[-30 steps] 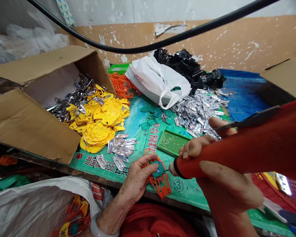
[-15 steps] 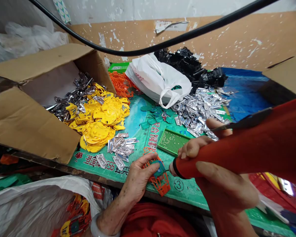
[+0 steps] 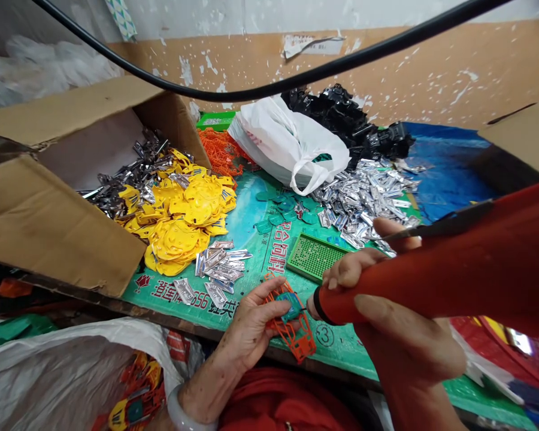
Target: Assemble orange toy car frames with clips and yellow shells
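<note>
My left hand (image 3: 249, 323) pinches an orange plastic openwork frame (image 3: 304, 346) with a green plastic piece (image 3: 288, 306) set on it, near the table's front edge. Thumb and fingers close around the green piece. My right hand (image 3: 415, 338) wraps round a red electric screwdriver (image 3: 395, 290), held slanting down to the left. Its thin bit reaches the green piece's right side; the exact contact point is too small to make out. Just beyond the screwdriver's nose, a green perforated tray (image 3: 317, 257) holds tiny metal parts.
Yellow plastic pieces (image 3: 179, 239) spill from a cardboard box (image 3: 54, 221) on the left. Silvery metal plates (image 3: 359, 197) lie by a white plastic bag (image 3: 287, 137) and black parts (image 3: 341, 120). A black cable (image 3: 233, 96) hangs across the top. A sack (image 3: 72, 359) sits lower left.
The orange frame has turned slightly in my left hand, its lower end shifting a little right. The screwdriver stays almost in place at the green piece.
</note>
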Action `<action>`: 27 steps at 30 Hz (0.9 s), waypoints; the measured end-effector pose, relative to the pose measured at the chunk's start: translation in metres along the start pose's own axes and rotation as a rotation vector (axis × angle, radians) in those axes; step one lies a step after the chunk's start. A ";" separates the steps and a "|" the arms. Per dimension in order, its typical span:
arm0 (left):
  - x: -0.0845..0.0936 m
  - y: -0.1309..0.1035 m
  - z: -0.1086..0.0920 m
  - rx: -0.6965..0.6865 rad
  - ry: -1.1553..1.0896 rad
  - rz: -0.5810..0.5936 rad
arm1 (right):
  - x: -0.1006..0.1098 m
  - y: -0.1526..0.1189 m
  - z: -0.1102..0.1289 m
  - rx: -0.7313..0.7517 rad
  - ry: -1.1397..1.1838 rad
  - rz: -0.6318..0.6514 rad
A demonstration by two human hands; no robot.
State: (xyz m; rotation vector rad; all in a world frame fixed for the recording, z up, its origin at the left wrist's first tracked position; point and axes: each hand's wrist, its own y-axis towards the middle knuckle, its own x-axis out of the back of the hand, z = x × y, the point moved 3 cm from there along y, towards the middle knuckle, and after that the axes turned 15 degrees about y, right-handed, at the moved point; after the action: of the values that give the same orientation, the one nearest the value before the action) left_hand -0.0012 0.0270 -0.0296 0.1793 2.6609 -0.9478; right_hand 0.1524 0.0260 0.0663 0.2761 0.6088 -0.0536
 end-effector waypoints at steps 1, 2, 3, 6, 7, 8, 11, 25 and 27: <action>0.000 0.000 0.000 0.008 -0.009 0.002 | 0.000 0.000 0.000 -0.001 -0.001 0.001; 0.000 0.001 0.001 0.017 -0.017 0.004 | -0.001 0.000 0.000 -0.001 -0.002 0.000; 0.000 0.001 0.001 0.025 -0.024 0.006 | -0.001 0.000 0.000 -0.003 -0.004 -0.002; -0.001 0.001 0.003 0.042 -0.035 0.000 | -0.001 0.000 -0.001 -0.011 -0.011 -0.022; 0.000 0.001 0.003 0.041 -0.033 -0.005 | 0.000 0.000 -0.002 -0.016 -0.012 -0.027; 0.000 0.002 0.003 0.036 -0.031 -0.009 | 0.000 -0.001 -0.002 -0.020 -0.013 -0.030; 0.000 0.002 0.004 0.013 -0.014 -0.010 | 0.002 -0.001 -0.004 -0.021 -0.017 -0.022; -0.001 0.001 0.004 0.018 0.006 0.015 | -0.002 0.003 -0.007 0.030 -0.052 0.050; 0.000 0.002 0.004 0.016 0.007 0.020 | -0.002 0.002 -0.008 0.037 -0.034 0.062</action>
State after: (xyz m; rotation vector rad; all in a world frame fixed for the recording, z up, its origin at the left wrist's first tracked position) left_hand 0.0005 0.0255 -0.0336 0.2133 2.6530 -0.9644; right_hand 0.1466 0.0301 0.0613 0.3289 0.5661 -0.0101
